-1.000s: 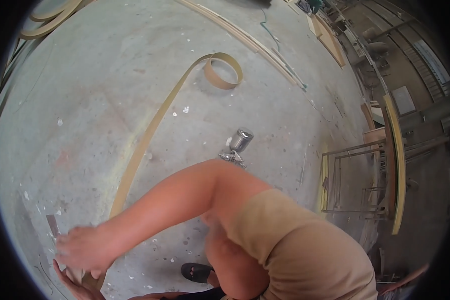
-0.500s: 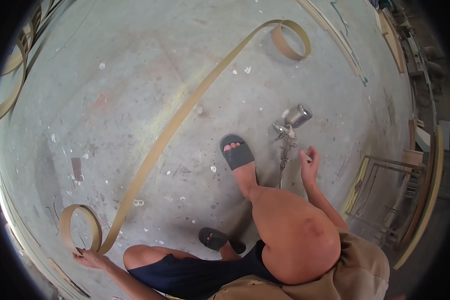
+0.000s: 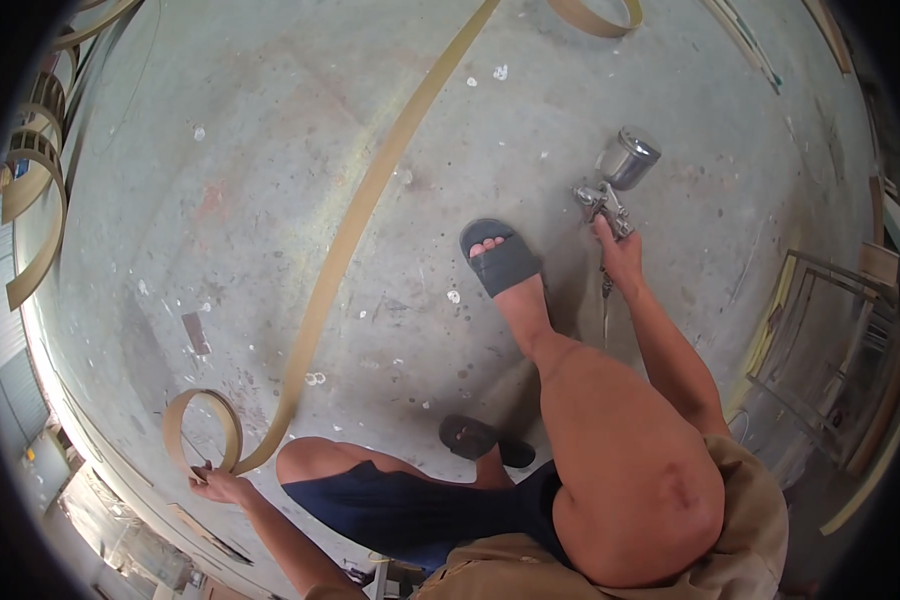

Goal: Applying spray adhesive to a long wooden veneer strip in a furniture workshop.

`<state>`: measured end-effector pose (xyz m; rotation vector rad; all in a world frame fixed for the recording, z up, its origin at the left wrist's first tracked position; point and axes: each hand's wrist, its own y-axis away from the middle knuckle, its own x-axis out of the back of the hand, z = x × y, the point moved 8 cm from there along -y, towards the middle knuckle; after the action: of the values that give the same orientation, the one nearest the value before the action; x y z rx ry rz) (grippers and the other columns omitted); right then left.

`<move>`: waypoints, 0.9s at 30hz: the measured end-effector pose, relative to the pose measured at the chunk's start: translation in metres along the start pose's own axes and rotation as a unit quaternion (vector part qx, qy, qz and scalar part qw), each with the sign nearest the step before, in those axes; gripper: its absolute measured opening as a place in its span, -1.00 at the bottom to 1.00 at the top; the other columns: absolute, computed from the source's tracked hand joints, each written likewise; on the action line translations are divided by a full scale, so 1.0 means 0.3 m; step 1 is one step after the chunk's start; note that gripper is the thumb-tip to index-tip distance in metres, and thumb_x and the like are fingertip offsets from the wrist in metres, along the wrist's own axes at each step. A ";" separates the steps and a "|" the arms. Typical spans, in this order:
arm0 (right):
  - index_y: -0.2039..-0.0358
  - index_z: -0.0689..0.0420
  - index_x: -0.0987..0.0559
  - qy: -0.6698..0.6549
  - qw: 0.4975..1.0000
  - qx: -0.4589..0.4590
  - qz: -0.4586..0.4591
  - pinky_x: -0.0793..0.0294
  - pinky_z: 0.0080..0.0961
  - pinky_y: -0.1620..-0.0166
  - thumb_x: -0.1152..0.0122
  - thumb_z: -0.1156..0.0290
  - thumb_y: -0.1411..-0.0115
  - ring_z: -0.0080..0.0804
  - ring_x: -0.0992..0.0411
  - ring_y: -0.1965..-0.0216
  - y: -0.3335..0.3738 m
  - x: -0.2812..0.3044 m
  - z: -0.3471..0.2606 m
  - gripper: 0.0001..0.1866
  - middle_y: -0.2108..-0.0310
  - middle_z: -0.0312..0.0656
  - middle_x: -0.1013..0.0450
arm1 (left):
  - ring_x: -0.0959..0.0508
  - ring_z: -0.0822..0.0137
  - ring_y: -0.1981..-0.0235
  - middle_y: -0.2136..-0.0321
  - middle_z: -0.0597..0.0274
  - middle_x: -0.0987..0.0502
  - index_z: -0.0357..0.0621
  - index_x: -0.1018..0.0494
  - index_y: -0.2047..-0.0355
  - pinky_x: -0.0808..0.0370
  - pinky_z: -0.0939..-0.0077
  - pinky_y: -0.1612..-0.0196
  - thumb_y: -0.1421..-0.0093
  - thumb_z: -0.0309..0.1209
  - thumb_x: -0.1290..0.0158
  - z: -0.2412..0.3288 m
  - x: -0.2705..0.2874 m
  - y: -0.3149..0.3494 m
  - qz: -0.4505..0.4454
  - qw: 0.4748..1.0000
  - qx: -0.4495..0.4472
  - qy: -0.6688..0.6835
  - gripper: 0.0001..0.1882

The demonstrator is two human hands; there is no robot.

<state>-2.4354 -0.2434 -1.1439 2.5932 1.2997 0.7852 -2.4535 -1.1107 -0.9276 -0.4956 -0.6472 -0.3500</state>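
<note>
A long tan strip of edge banding stretches across the concrete floor, curled into a loop at each end. At the lower left, my left hand pinches the bottom of the near coil. The far coil rests on the floor at the top, partly cut off by the picture's edge. On the right, my right hand is wrapped round the handle of a metal spray gun. Its silver cup sits on top, and a hose hangs from the grip.
My sandalled foot stands between the strip and the spray gun. A small brown flat piece lies left of the strip. More curled strips stand along the left edge. A metal frame and long strips are at the right.
My right hand has reached the spray gun and closed on its handle; the gun now appears raised. My left hand keeps its hold on the coil. The view has shifted.
</note>
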 end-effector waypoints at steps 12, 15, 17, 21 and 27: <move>-0.22 0.11 -0.44 -0.113 0.990 -0.029 -0.080 -0.36 -0.71 0.55 -0.25 0.39 -0.26 -0.73 -0.35 0.51 0.107 -0.051 -0.531 -0.49 0.46 -0.37 -0.48 | -0.48 0.19 0.30 0.27 -0.01 -0.41 -0.39 -0.28 0.00 -0.50 0.29 0.18 -0.42 -0.27 0.15 -0.119 0.182 -0.017 0.057 0.992 0.113 -0.013 -0.63; -0.21 0.09 -0.45 -0.100 0.993 -0.012 -0.060 -0.27 -0.73 0.59 -0.26 0.38 -0.25 -0.77 -0.26 0.61 0.094 -0.031 -0.568 -0.50 0.51 -0.38 -0.46 | -0.47 0.21 0.30 0.27 0.01 -0.40 -0.37 -0.28 0.01 -0.49 0.31 0.19 -0.42 -0.27 0.14 -0.116 0.179 -0.027 0.060 0.991 0.122 -0.012 -0.64; -0.20 0.09 -0.46 -0.082 0.995 0.003 -0.050 -0.27 -0.73 0.59 -0.26 0.38 -0.25 -0.77 -0.30 0.58 0.084 -0.010 -0.589 -0.51 0.50 -0.39 -0.45 | -0.46 0.21 0.30 0.28 0.03 -0.40 -0.37 -0.29 0.02 -0.48 0.31 0.19 -0.41 -0.27 0.13 -0.122 0.175 -0.038 0.062 0.990 0.125 -0.007 -0.65; -0.19 0.08 -0.47 -0.075 0.997 0.003 -0.021 -0.27 -0.74 0.58 -0.27 0.35 -0.26 -0.77 -0.37 0.50 0.067 0.033 -0.618 -0.52 0.49 -0.42 -0.45 | -0.46 0.20 0.30 0.28 0.04 -0.39 -0.36 -0.30 0.03 -0.47 0.30 0.19 -0.40 -0.27 0.13 -0.112 0.132 -0.051 0.045 0.992 0.117 0.000 -0.65; -0.18 0.07 -0.48 -0.071 0.997 0.033 0.012 -0.27 -0.75 0.58 -0.26 0.29 -0.28 -0.77 -0.36 0.51 0.044 0.063 -0.643 -0.53 0.48 -0.43 -0.46 | -0.44 0.19 0.32 0.31 0.02 -0.39 -0.39 -0.30 0.06 -0.44 0.29 0.18 -0.38 -0.27 0.12 -0.103 0.095 -0.062 0.008 0.995 0.095 -0.007 -0.65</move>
<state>-2.5145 -0.2577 -0.9672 2.6659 1.2765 0.5583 -2.4258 -1.1471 -0.9244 -0.3222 -0.6826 -0.2659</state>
